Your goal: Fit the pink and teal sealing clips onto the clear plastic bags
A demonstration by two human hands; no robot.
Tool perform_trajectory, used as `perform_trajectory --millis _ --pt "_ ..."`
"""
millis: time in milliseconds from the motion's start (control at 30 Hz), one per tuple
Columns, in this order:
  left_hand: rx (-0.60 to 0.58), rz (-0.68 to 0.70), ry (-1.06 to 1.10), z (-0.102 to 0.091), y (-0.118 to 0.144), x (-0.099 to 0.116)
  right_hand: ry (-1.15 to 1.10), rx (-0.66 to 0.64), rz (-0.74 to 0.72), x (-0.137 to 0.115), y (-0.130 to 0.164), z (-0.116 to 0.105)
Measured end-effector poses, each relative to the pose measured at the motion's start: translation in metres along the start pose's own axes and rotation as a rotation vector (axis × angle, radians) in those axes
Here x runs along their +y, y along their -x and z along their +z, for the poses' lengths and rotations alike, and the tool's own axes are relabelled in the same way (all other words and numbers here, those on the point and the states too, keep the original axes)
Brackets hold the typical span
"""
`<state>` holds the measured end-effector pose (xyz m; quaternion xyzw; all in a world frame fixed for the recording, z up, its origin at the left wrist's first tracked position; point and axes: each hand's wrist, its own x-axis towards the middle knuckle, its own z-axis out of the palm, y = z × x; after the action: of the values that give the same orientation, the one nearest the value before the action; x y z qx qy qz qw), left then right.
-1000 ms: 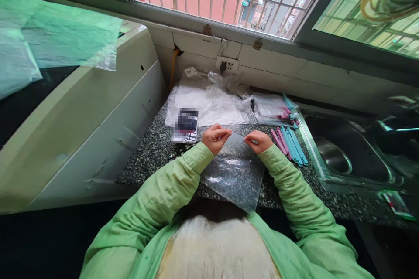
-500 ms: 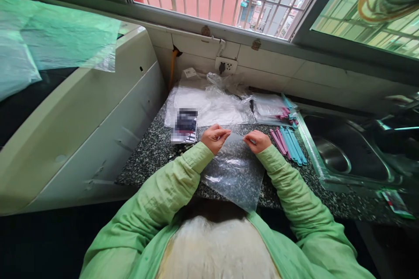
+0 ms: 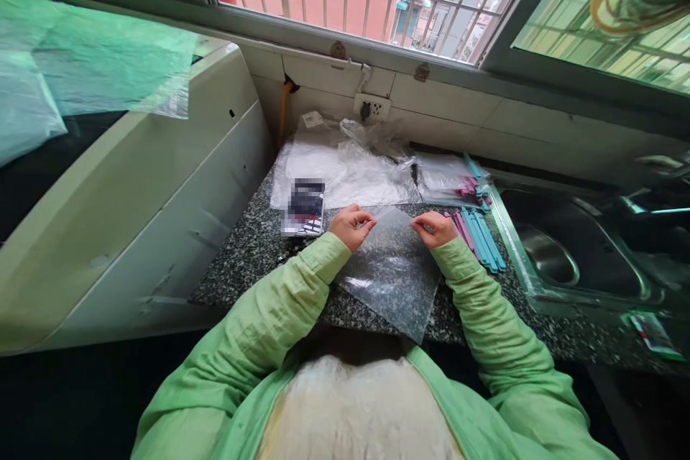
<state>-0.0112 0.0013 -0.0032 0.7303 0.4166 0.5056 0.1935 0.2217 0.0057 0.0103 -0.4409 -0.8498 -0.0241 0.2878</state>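
at the near counter edge: bag mouth being worked open

nearest me, the clear plastic bag (image 3: 389, 279) hangs over the granite counter (image 3: 253, 251). my left hand (image 3: 351, 225) and right hand (image 3: 434, 228) each pinch its far top edge. i judge opening comes next, needing the layers parted. beyond right lie coloured sticks (image 3: 477, 233).

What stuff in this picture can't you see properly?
- Head view: the card beside the left hand is blurred, so its print cannot be read.
- The clear bag pinched by both hands: the fingers of the right hand hide its top edge, so open or sealed is unclear.
- The pink and blue strips: the right hand covers some, so no count.
- The sink: dark on its right side.
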Motion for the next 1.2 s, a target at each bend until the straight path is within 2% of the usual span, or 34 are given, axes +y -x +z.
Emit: perform_trajectory --millis 233,467,667,900,1200 --pt "-0.029 0.023 0.013 0.001 0.0 0.003 -0.099 -0.058 0.045 -0.007 -0.001 -0.004" --pt "-0.058 0.057 0.034 0.002 0.002 0.006 -0.186 -0.002 -0.005 -0.021 -0.006 -0.005" --pt "-0.074 0.045 0.034 0.002 0.002 0.007 -0.168 0.02 0.018 -0.021 -0.006 -0.003" --pt "-0.12 -0.011 0.012 0.002 0.001 0.006 -0.152 0.051 0.007 -0.019 -0.005 0.001" --pt "-0.173 -0.16 -0.061 -0.001 -0.002 0.008 -0.168 0.135 0.04 -0.006 -0.002 -0.003"
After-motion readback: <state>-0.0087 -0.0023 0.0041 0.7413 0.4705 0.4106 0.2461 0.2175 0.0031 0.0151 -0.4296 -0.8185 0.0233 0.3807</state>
